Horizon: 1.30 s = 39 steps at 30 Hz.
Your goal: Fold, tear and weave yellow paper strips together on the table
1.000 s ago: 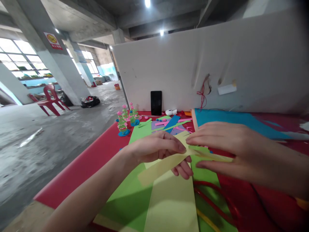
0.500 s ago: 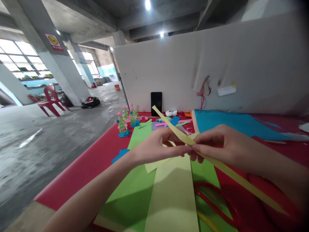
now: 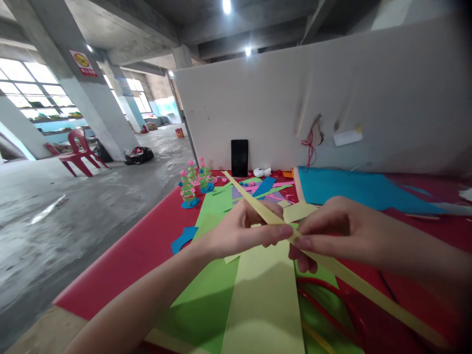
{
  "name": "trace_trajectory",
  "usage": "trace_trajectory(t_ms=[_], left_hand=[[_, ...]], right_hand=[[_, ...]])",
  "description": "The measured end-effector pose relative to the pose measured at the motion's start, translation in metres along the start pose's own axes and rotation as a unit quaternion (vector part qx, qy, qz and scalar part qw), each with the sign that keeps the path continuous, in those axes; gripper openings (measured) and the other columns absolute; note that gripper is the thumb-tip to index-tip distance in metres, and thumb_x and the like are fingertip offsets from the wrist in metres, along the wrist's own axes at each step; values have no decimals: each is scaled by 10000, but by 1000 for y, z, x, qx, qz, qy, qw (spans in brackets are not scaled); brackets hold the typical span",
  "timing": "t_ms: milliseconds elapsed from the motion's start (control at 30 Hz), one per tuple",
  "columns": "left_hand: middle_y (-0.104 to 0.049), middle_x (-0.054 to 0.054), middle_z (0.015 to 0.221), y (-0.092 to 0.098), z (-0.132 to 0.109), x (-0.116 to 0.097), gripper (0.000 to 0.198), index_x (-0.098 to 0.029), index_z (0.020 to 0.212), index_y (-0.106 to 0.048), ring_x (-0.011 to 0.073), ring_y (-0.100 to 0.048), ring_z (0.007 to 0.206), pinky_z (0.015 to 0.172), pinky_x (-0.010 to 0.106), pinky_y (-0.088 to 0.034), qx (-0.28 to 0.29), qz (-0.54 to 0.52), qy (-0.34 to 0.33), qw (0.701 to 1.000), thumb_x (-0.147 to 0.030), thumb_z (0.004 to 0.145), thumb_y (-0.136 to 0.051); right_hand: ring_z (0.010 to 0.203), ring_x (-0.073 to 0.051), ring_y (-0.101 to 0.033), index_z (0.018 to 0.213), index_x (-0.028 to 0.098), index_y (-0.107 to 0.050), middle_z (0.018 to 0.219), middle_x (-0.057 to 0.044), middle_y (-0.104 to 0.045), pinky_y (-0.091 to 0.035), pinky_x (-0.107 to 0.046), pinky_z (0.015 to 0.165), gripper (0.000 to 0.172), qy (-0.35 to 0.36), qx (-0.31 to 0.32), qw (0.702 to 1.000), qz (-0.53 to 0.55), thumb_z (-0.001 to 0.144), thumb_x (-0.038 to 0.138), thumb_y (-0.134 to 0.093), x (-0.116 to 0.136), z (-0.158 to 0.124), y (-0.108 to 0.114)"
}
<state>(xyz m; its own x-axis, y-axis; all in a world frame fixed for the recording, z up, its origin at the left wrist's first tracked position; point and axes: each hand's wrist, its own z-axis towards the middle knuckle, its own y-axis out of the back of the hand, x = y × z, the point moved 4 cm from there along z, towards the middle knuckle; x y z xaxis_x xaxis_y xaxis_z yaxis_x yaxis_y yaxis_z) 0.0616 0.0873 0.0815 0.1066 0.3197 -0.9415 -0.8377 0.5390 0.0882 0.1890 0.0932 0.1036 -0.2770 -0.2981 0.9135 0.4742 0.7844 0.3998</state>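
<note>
A long pale yellow paper strip [image 3: 363, 282] runs slantwise through both hands above the table. My left hand [image 3: 254, 226] pinches it between thumb and fingers near its middle. Close beside it, my right hand [image 3: 332, 228] grips the same strip, thumb on top and fingers curled below. The strip's narrow free end points up and away to the left; the other end trails down to the right under my right forearm. Beneath the hands lie a wide pale yellow sheet [image 3: 265, 300] and green paper [image 3: 201, 305]. Red-handled scissors [image 3: 328, 314] lie partly hidden at the right.
Small pink, green and blue paper figures [image 3: 189, 189] stand at the back left. Paper scraps [image 3: 265, 187] lie beyond the hands. A black phone [image 3: 239, 157] leans on the white partition [image 3: 265, 108]. Blue paper [image 3: 354, 189] covers the back right of the red tabletop [image 3: 121, 265].
Both hands have shifted slightly down, still pinching the strip. Its far end has dropped and moved left, and more of the yellow scrap behind the hands now shows.
</note>
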Motion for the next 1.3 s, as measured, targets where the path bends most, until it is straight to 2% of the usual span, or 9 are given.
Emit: trace_trajectory(t_ms=[100,233,433,633,733,867,1000,1067,1300], left_hand=[[-405,-24,517,1,0,2,228,-136,555,-486,69,-375,481,422,213,-251,-15,2,-14,1000,-249,729,-581],[-391,-28,508,6,2,4,253,-142,532,-463,72,-372,486,442,219,-266,-47,0,-45,998,-256,719,-590],[-396,-20,543,7,0,2,216,-139,567,-481,78,-379,526,465,217,-277,-51,37,-64,996,-231,740,-570],[-465,-4,598,3,-2,-6,125,-128,639,-513,89,-440,574,516,217,-349,-16,156,-103,982,-159,759,-530],[-489,4,617,0,-1,-5,111,-128,648,-530,93,-463,578,528,221,-367,12,189,-101,977,-152,756,-523],[-494,5,593,-1,0,1,120,-142,624,-519,99,-458,554,518,234,-367,28,145,-97,984,-167,739,-545],[-458,2,557,9,-1,2,162,-153,597,-520,107,-433,539,513,248,-346,-18,93,-109,989,-234,734,-551],[-456,7,546,12,-1,0,172,-153,585,-530,114,-434,544,521,254,-341,-31,105,-112,988,-241,732,-549],[-486,14,524,12,-1,-7,139,-150,591,-552,121,-443,550,523,255,-344,-7,151,-117,982,-207,717,-562]], right_hand=[[586,-104,-563,652,159,-638,620,6,-616,-450,-184,565,194,-10,-3,1000,-11,765,144,-481,2,-2,0],[578,-94,-561,656,164,-652,598,18,-613,-441,-168,559,191,-7,-10,1000,-16,761,142,-494,3,-3,1],[579,-91,-554,649,170,-646,596,26,-610,-427,-172,566,202,-22,-12,999,-49,770,152,-485,3,-4,4],[672,-139,-541,702,198,-648,682,10,-611,-390,-214,555,196,-41,-44,982,-180,782,287,-493,0,-5,5],[662,-133,-538,691,207,-644,670,16,-603,-387,-210,556,208,-17,-46,982,-182,790,303,-488,-1,-4,2],[746,-163,-564,700,209,-666,737,-5,-630,-412,-215,590,229,-25,-26,988,-153,796,306,-483,-3,-5,-1],[680,-143,-549,681,219,-665,678,8,-612,-408,-212,583,270,-27,-29,984,-172,806,347,-462,-1,-9,1],[675,-132,-540,679,222,-662,674,17,-607,-400,-200,581,249,-31,-30,983,-180,802,327,-473,-1,-11,3],[610,-114,-500,697,234,-655,618,33,-570,-358,-197,526,201,-54,-9,975,-217,795,279,-485,-6,-14,8]])
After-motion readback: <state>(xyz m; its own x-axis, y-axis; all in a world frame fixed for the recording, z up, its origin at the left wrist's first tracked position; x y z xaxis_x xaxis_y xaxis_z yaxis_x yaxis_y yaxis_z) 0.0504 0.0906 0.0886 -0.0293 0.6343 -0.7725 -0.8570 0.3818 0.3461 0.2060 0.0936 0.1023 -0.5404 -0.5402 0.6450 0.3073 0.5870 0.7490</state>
